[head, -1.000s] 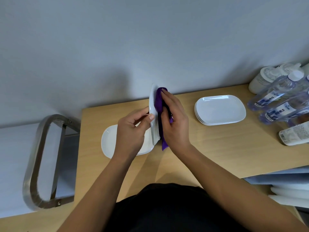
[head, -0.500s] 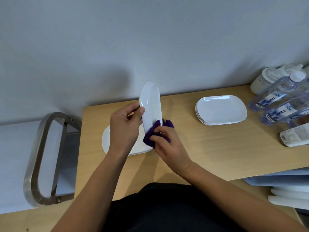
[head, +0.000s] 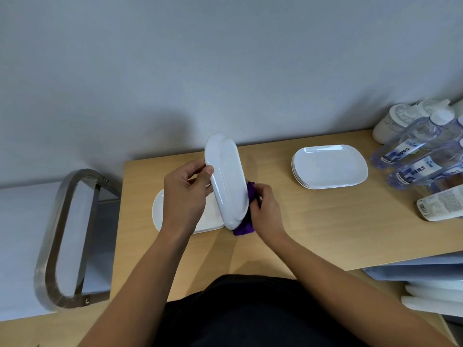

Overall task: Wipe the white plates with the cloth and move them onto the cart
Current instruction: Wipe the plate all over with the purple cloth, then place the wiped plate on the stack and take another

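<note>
My left hand (head: 185, 196) holds a white oblong plate (head: 226, 181) on edge, tilted, above the wooden table (head: 313, 236). My right hand (head: 266, 214) grips a purple cloth (head: 246, 222) pressed against the plate's right side and lower end. Another white plate (head: 160, 211) lies flat on the table under my left hand, partly hidden. A stack of white plates (head: 329, 166) rests to the right. The cart (head: 25, 221), with a metal handle (head: 53, 239), stands to the left of the table.
Several clear water bottles (head: 411, 151) and white cups (head: 390, 121) crowd the table's far right corner, with a white labelled bottle (head: 441, 206) lying beside them. A grey wall runs behind the table. White items sit on a lower shelf (head: 433, 294) at bottom right.
The plate has turned so that more of its face shows. My right hand with the cloth has slid from the plate's top down to its lower right side.
</note>
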Demonstrator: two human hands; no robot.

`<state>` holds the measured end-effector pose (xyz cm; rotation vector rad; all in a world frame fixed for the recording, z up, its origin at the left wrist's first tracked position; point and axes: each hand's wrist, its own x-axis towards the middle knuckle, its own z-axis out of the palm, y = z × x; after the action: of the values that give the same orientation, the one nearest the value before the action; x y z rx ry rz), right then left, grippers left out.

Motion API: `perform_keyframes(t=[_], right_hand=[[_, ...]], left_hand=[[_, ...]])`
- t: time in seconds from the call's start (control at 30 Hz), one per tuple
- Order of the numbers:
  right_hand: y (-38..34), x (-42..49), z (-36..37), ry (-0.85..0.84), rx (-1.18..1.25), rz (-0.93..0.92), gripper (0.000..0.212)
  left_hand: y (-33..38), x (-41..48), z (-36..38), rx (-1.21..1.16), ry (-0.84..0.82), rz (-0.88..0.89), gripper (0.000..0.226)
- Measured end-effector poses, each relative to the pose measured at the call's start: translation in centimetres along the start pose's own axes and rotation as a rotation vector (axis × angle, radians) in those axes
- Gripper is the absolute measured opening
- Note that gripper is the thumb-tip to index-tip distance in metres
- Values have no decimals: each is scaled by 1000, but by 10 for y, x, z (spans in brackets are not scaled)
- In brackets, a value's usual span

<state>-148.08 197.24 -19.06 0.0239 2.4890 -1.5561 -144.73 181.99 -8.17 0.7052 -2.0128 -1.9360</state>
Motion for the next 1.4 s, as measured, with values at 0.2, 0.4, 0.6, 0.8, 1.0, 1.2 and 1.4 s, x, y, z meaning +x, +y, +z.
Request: perform_keyframes(t=[0.2, 0.4, 0.6, 0.8, 1.0, 1.2, 1.4], right_hand=[[-35, 30, -19, 84, 114, -105, 42], [-53, 21, -26, 209, 144, -347, 34], [-23, -7, -24, 66, -13, -619, 32], [27, -12, -41, -158, -279, -658, 28], [-11, 10, -79, 66, 53, -310, 27], [-43, 23, -122, 155, 414, -28, 29], [-11, 34, -149, 228, 444, 98, 31]], left_hand=[[-2, -10, 2, 25, -144, -27, 22], [0, -7, 5, 74, -184, 2, 20], [-2, -5, 12, 73, -153, 21, 31], [-4, -1, 25, 161, -150, 85, 25], [-12, -13, 56, 490, -244, 472, 17], [-34, -17, 89, 789, -401, 893, 30], [-51, -11, 125, 790, -592, 797, 29]])
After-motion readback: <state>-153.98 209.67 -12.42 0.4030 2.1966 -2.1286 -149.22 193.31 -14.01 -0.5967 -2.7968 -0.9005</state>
